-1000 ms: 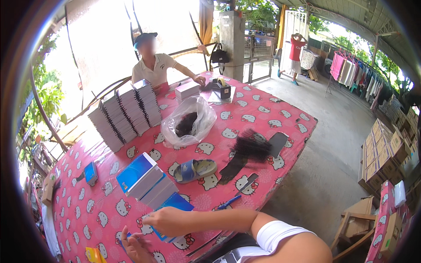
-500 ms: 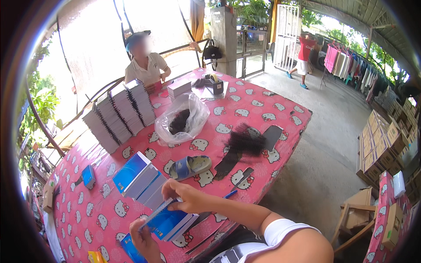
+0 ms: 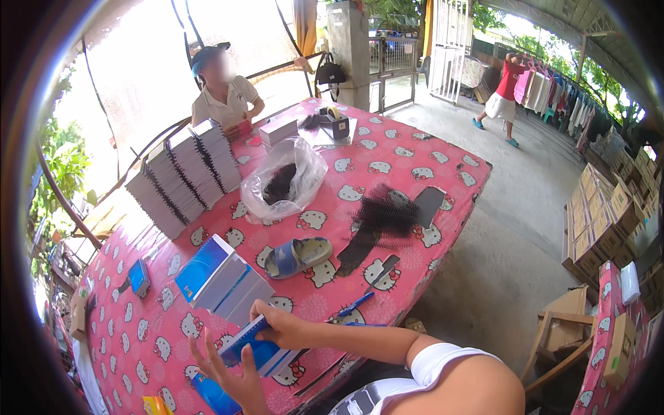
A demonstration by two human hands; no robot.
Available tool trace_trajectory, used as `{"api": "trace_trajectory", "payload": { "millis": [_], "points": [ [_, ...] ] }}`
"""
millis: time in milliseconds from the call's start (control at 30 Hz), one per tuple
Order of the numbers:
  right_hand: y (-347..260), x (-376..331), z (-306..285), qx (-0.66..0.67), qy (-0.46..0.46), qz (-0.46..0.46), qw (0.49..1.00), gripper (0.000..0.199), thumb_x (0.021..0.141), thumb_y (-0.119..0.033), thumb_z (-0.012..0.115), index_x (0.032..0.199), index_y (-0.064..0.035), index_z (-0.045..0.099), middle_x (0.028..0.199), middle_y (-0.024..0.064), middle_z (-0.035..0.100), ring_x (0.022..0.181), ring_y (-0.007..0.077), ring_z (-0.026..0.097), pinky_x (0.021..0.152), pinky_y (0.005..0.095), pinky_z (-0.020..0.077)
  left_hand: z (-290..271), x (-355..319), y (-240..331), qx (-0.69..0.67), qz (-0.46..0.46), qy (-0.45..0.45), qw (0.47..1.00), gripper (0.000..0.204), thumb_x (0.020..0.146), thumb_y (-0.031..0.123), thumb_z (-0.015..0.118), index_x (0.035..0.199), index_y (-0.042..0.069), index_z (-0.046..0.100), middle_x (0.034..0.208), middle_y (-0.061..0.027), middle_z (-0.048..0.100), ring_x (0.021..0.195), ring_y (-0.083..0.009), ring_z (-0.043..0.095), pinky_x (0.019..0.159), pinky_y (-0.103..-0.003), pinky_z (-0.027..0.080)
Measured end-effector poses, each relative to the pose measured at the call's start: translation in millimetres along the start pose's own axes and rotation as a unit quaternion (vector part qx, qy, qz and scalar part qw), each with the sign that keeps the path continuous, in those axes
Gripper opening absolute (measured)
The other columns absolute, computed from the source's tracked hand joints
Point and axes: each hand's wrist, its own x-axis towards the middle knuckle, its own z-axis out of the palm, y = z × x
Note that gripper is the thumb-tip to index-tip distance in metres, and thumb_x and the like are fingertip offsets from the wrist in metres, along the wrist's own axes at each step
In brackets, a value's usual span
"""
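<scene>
My right hand grips the top edge of a blue spiral notebook, holding it tilted above the near edge of the pink patterned table. Just below it, my left hand has its fingers spread and touches the book's lower side. Another blue notebook lies flat under my left hand. A small stack of blue and white notebooks sits just beyond my hands.
A blue sandal, a blue pen and a pile of black combs lie mid-table. Further back are a clear bag of black items, rows of stacked notebooks and a seated person. Cardboard boxes stand right.
My right hand picked a blue notebook off the table and brought it nearer to me. My left hand rose and spread its fingers under it.
</scene>
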Motion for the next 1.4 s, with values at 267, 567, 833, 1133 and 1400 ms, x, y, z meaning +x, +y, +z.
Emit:
{"api": "trace_trajectory", "payload": {
  "millis": [267, 567, 833, 1133, 1400],
  "points": [
    [-8.4, -4.9, -6.3, -0.018, 0.013, -0.025, 0.999, 0.031, 0.083, 0.003, 0.062, 0.104, -0.0048, 0.041, 0.094, 0.0154, 0.051, 0.090, 0.0291, 0.055, 0.077, 0.0375, 0.0431, 9.5, 14.1, 24.8, -0.055, 0.068, -0.005, 0.996, 0.024, 0.076, 0.011, 0.073, 0.100, 0.012, 0.074, 0.133, -0.0128, 0.054, 0.129, -0.0349, 0.042, 0.105, -0.046, 0.033],
    [40.0, -35.9, -152.5, -0.407, 0.218, -0.081, 0.883, 0.015, 0.064, -0.008, 0.076, 0.078, -0.0051, 0.070, 0.080, 0.0106, 0.067, 0.078, 0.0282, 0.064, 0.071, 0.0383, 0.0510, 7.0, 32.8, 21.7, -0.111, 0.063, -0.030, 0.991, 0.019, 0.067, 0.007, 0.078, 0.086, 0.008, 0.074, 0.081, -0.0036, 0.069, 0.078, -0.0206, 0.056, 0.074, -0.032, 0.042],
    [70.0, -66.6, -211.3, -0.512, 0.259, 0.120, 0.810, 0.014, 0.072, -0.012, 0.073, 0.082, -0.0044, 0.069, 0.083, 0.0122, 0.062, 0.088, 0.0318, 0.062, 0.077, 0.0414, 0.0495, 6.2, 26.8, 21.6, -0.104, 0.045, -0.043, 0.993, 0.019, 0.068, 0.009, 0.078, 0.086, 0.009, 0.074, 0.082, -0.0016, 0.069, 0.082, -0.0196, 0.054, 0.075, -0.032, 0.042],
    [83.4, -54.6, -246.3, -0.615, 0.247, 0.142, 0.735, 0.014, 0.084, -0.019, 0.066, 0.091, -0.0075, 0.068, 0.090, 0.0137, 0.061, 0.082, 0.0343, 0.064, 0.072, 0.0441, 0.0510, 4.3, 29.5, 24.5, -0.090, 0.074, -0.052, 0.992, 0.024, 0.071, 0.009, 0.079, 0.094, 0.010, 0.074, 0.093, -0.0033, 0.070, 0.100, -0.0231, 0.056, 0.090, -0.035, 0.041],
    [-4.1, -22.0, -152.0, -0.469, 0.191, -0.062, 0.860, 0.014, 0.080, 0.001, 0.066, 0.092, -0.0048, 0.069, 0.087, 0.0121, 0.060, 0.077, 0.0282, 0.064, 0.068, 0.0372, 0.0510, 14.0, 18.6, 15.1, -0.124, 0.047, -0.013, 0.991, 0.021, 0.072, 0.024, 0.081, 0.089, 0.015, 0.075, 0.086, 0.0009, 0.066, 0.100, -0.0245, 0.051, 0.089, -0.039, 0.035]
  ]
}}
